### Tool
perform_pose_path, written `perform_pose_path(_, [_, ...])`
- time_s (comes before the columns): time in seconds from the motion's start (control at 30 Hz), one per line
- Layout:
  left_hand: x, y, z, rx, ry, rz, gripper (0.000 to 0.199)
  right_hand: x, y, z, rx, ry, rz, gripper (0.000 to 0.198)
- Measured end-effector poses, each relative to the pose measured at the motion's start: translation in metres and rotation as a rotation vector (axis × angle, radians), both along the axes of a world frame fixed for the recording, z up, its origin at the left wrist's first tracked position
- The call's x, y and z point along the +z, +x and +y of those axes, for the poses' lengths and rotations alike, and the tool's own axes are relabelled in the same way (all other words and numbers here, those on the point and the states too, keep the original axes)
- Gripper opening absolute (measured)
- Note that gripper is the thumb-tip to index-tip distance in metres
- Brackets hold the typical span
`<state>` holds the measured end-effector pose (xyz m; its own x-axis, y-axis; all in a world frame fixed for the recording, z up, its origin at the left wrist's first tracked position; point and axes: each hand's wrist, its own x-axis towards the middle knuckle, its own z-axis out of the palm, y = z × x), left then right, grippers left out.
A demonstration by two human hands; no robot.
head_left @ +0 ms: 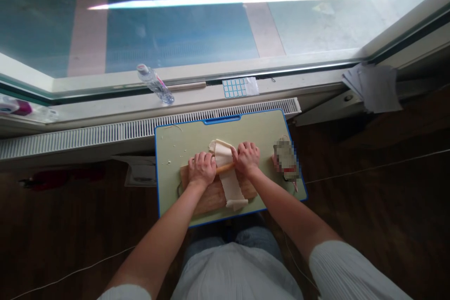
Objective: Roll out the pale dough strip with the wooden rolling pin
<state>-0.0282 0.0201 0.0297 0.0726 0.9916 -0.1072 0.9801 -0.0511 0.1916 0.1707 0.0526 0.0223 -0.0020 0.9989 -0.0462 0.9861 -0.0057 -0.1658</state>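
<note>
My left hand [203, 168] and my right hand [247, 156] are closed on the two ends of a wooden rolling pin [225, 168]. Under the pin runs a long pale strip of dough [232, 186], its near end curled at the front edge of a wooden board [208, 198]. The strip's far part [222, 153] extends beyond the board's back edge, and its end is folded or rolled. Beneath the board is a pale green mat or tabletop with a blue rim [251, 124]. My fingers hide the pin's ends.
A blurred-out object [286, 158] lies at the right of the green surface. Dough crumbs [169, 162] dot its left side. Behind it are a white radiator [105, 130] and a windowsill with a plastic bottle [155, 83], a wooden stick [188, 86] and a label sheet [235, 87].
</note>
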Motion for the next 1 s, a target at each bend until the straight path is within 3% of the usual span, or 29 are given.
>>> perform_pose_path(0.17, [-0.005,0.008,0.003,0.175,0.022,0.012,0.031,0.002,0.001,-0.007,-0.012,-0.004,0.015,0.039])
perform_pose_path(0.27, [-0.010,0.012,-0.017,0.181,0.076,-0.045,0.035,0.005,0.006,-0.030,0.045,0.021,0.056,0.034])
perform_pose_path(0.43, [-0.012,0.014,-0.040,0.150,0.118,-0.080,0.038,0.005,0.011,-0.054,0.044,0.033,0.045,0.043])
perform_pose_path(0.57, [-0.009,0.010,-0.013,0.122,0.047,-0.018,0.035,0.007,0.008,-0.032,0.080,0.031,0.040,0.036])
perform_pose_path(0.77, [-0.008,0.005,0.031,0.107,-0.009,0.013,0.038,0.006,0.002,0.014,0.087,-0.049,-0.019,0.048])
perform_pose_path(0.87, [-0.008,0.008,0.018,0.141,-0.009,-0.009,0.035,0.005,0.003,0.002,0.057,-0.037,0.000,0.046])
perform_pose_path(1.0, [-0.010,0.013,-0.029,0.144,0.034,-0.101,0.038,0.004,0.010,-0.046,0.063,0.027,0.074,0.039])
